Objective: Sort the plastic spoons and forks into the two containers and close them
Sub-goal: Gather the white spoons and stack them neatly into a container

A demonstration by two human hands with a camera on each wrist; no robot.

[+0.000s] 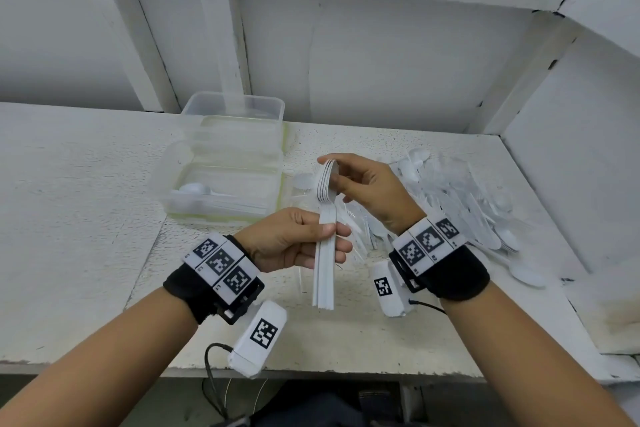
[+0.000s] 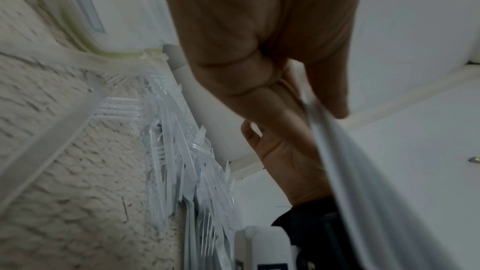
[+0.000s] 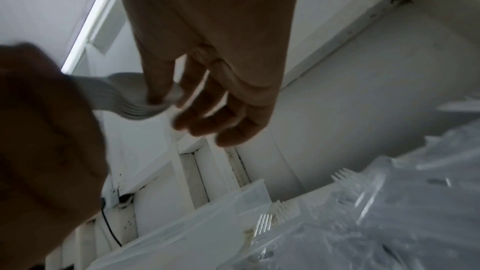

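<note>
A stack of white plastic spoons (image 1: 325, 274) is held upright above the table. My left hand (image 1: 329, 236) grips the handles in the middle. My right hand (image 1: 332, 170) pinches the bowl end, thumb on top and fingers behind. In the left wrist view my left hand (image 2: 298, 89) holds the spoon handles (image 2: 363, 171), blurred. In the right wrist view my right hand (image 3: 168, 98) has its thumb on the spoon bowls (image 3: 124, 98). A clear container (image 1: 162, 177) to the left holds a few spoons (image 1: 197, 189). A second clear container (image 1: 187, 107) stands by the wall.
A loose pile of clear and white forks and spoons (image 1: 460, 198) covers the table's right side, up to the side wall. Between the two containers lies a clear piece with a greenish rim (image 1: 242, 135), lid or box I cannot tell. Forks (image 2: 182, 161) lie under my hands.
</note>
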